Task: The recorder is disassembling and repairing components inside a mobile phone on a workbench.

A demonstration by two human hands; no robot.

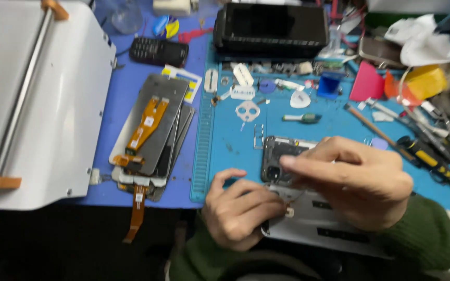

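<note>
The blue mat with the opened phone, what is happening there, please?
A person in green sleeves works on an opened phone lying on the blue mat. The right hand reaches over the phone, fingers at its camera end. The left hand steadies the lower end, at the mat's near edge. A stack of phone screens with orange flex cables lies to the left, and screwdrivers lie to the right.

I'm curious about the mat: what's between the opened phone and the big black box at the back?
In the head view, a white metal bracket and a green-tipped tool lie on the blue mat.
</note>
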